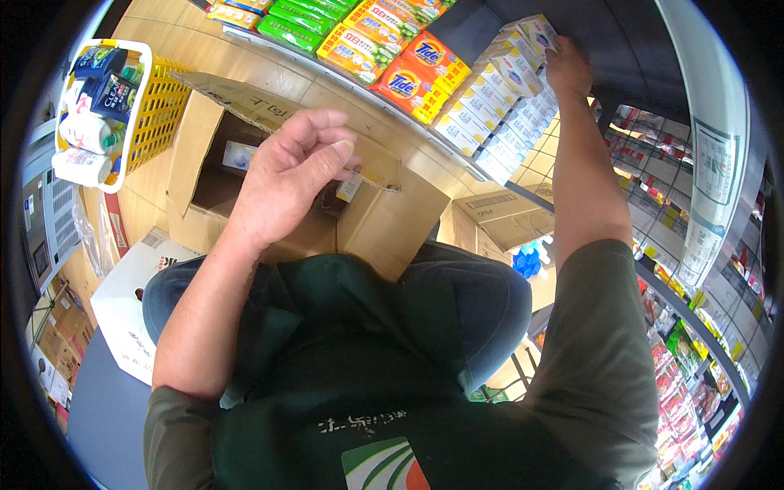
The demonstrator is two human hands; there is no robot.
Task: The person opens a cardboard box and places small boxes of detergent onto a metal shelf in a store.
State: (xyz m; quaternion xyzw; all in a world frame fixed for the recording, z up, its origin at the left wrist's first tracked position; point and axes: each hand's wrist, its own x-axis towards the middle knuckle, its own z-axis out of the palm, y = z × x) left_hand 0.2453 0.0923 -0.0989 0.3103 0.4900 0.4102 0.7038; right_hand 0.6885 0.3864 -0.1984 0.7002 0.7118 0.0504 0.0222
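My left hand [300, 171] hovers over an open cardboard carton [392, 226], its fingers loosely bent and nothing visible in them. Inside the carton lie a white-and-blue small box [239, 155] and another small box [349, 187], partly hidden by the hand and a flap. At the shelf's far right, my right hand [569, 67] grips the end of a white-and-yellow soap box [534, 33] on top of a stack. Below it are rows of yellow-marked soap boxes [462, 125] and blue-marked soap boxes [508, 144].
Orange Tide soap packs [407, 82], Liby soap packs [352, 52] and green packs [294, 27] line the shelf. A yellow basket [160, 92] of bottles stands left. A white carton [122, 306] is beside my leg; another cardboard carton [508, 214] lies under the shelf.
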